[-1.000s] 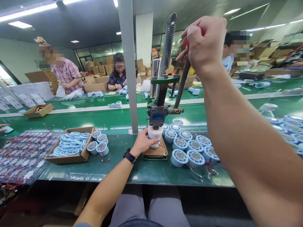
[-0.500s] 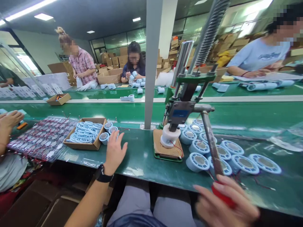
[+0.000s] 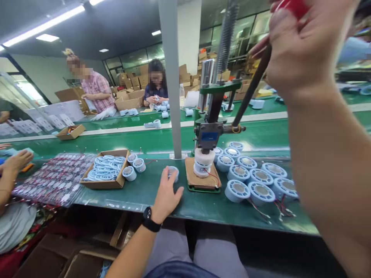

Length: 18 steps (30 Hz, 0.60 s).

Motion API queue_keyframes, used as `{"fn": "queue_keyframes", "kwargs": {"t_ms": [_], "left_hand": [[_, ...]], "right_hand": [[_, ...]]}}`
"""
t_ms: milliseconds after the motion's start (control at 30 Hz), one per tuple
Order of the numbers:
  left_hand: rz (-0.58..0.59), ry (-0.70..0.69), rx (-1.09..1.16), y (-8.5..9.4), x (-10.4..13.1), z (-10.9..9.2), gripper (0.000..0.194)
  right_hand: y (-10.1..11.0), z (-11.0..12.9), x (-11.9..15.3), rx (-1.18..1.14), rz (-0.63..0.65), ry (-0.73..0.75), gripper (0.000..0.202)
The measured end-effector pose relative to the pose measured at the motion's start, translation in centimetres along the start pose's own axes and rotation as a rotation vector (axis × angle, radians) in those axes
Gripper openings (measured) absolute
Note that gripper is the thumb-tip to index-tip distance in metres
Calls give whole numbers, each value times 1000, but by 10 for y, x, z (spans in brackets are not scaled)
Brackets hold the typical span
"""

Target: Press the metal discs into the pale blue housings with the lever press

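My left hand (image 3: 166,195), with a black watch on its wrist, has its fingers closed on a small light-blue round housing (image 3: 173,172) on the green bench, left of the press. My right hand (image 3: 304,50) is wrapped round the red grip (image 3: 296,7) of the press lever (image 3: 253,87), high at the upper right. Under the ram of the hand press (image 3: 209,135), a white round die (image 3: 204,157) sits over a piece with red and yellow wires on the cardboard-covered base (image 3: 193,181). Several finished-looking blue round housings (image 3: 238,190) with ribbed rims stand right of the press.
A cardboard box (image 3: 120,181) of light-blue rings stands left, with three small blue housings (image 3: 129,173) beside it. Farther left lie wired round parts (image 3: 52,177) and another person's hand (image 3: 19,160). A grey post (image 3: 171,77) rises behind the bench. Co-workers sit opposite.
My left hand has moved right from the small housings beside the box, bringing one along. My right hand has swung the lever from low near the bench edge to high up.
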<state>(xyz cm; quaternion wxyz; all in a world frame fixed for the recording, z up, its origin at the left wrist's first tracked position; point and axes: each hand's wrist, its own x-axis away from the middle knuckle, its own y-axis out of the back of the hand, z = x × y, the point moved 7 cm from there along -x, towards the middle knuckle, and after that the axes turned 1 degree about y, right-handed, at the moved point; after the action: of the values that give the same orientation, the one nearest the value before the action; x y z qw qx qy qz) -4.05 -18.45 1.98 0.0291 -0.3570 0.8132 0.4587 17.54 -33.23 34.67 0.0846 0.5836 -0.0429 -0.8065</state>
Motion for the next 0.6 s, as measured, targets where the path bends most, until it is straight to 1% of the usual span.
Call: {"fn": "queue_keyframes", "kwargs": {"t_ms": [33, 67, 100, 133, 167, 233, 267, 300, 367, 400, 433, 500, 567, 600], "left_hand": [[19, -18, 39, 2, -5, -4, 59], [15, -42, 58, 9, -11, -4, 58], [-15, -68, 53, 21, -16, 0, 54], [-66, -86, 23, 37, -21, 8, 50], [-123, -90, -35, 56, -27, 21, 45], [-191, -30, -244, 97, -40, 59, 39], [-193, 22, -367, 117, -48, 82, 39], [-158, 92, -502, 136, -56, 107, 41], [-117, 168, -606, 169, -71, 149, 44], [-84, 183, -640, 180, -78, 165, 43], [-48, 183, -661, 187, -84, 178, 39], [38, 173, -723, 191, -93, 195, 29], [98, 165, -785, 187, -97, 205, 22], [111, 162, -812, 185, -98, 207, 19]], "right_hand": [[-7, -8, -7, -20, 26, -21, 49], [-13, -15, -7, -22, 45, -41, 54], [-16, -21, 1, -10, 45, -52, 59], [-17, -23, 15, 3, 16, -47, 62], [-17, -24, 37, 8, -37, -37, 63], [-18, -25, 98, -4, -172, -42, 56], [-22, -26, 134, -24, -218, -63, 56], [-31, -27, 170, -30, -212, -102, 60], [-54, -32, 236, -9, -133, -223, 75], [-67, -37, 262, -5, -75, -311, 82], [-80, -42, 284, -6, -16, -410, 89], [-99, -54, 313, -36, 74, -606, 94], [-108, -62, 322, -75, 90, -717, 93], [-108, -65, 321, -96, 67, -730, 90]]}}
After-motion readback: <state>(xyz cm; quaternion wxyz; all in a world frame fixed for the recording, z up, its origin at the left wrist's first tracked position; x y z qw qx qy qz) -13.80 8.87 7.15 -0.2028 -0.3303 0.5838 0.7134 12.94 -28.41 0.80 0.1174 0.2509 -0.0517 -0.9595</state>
